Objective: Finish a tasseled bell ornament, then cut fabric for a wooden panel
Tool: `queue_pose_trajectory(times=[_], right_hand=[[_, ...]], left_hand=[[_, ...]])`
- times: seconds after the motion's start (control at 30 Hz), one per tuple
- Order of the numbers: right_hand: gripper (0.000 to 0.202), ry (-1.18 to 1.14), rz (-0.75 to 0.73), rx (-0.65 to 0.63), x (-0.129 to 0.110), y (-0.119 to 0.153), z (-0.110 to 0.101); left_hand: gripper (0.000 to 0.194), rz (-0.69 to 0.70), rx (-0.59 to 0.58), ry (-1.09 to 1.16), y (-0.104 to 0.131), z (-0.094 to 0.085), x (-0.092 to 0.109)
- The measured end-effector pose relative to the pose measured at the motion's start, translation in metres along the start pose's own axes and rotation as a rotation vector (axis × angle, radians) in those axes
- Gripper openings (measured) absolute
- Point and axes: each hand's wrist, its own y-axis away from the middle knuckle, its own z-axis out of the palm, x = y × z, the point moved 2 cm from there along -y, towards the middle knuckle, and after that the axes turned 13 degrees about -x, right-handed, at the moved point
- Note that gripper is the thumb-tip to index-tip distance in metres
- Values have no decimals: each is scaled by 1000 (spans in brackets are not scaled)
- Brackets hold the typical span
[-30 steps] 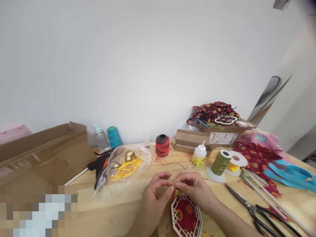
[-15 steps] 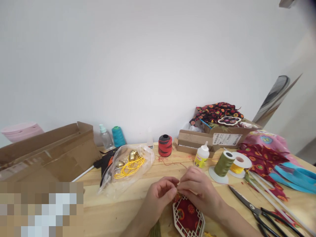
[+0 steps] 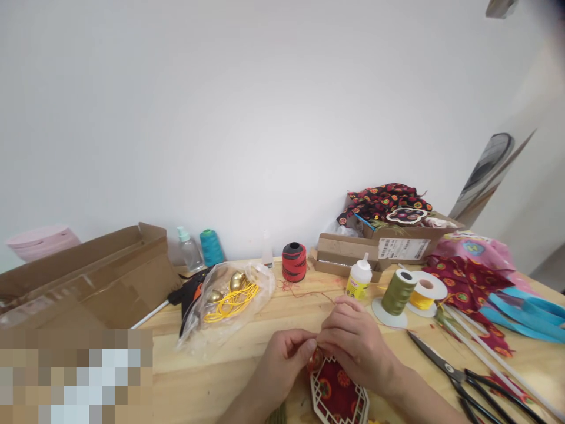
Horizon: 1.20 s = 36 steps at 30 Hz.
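Observation:
My left hand (image 3: 289, 356) and my right hand (image 3: 355, 338) meet above a pendant (image 3: 339, 388) with a white lattice frame and dark red patterned fabric. Fingers and thumb of each hand are pinched together at the pendant's top end. Just below my left thumb shows a shiny orange-red bead (image 3: 315, 359). Whatever fine piece lies between the fingertips is hidden. Part of an olive-green tassel (image 3: 277, 414) pokes out beneath my left forearm.
Black-handled scissors (image 3: 450, 371) lie right of my right forearm. Behind the hands stand a glue bottle (image 3: 359, 280), a green thread spool (image 3: 398, 291) and a red-black thread cone (image 3: 293, 263). A plastic bag (image 3: 260, 288) holds golden bells and yellow cord. Cardboard boxes (image 3: 132, 277) flank the table.
My left fingers have closed in against the right ones, and the thumb has straightened. The orange-red bead now shows more clearly. The whole view has shifted slightly.

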Motion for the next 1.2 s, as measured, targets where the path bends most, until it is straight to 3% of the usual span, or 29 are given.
queue_pose_trajectory(times=[0.3, 0.43, 0.57, 0.8, 0.93, 1.2], right_hand=[[16, -54, 9, 0, 2, -2, 2], [12, -171, 110, -29, 7, -1, 3], [9, -317, 228, -46, 11, 2, 5], [9, -504, 442, -64, 14, 1, 10], [10, -549, 484, -68, 14, 0, 12], [11, -606, 466, -93, 16, 0, 16]], left_hand=[[28, -12, 18, -14, 0, 0, 2], [32, -9, 2, 46, -1, -1, 2], [32, -16, 96, 227, 2, -7, -1], [9, 43, 191, -491, 14, -10, 21], [3, -3, 153, -599, 12, -6, 22], [15, -16, 154, -582, 11, -7, 16]])
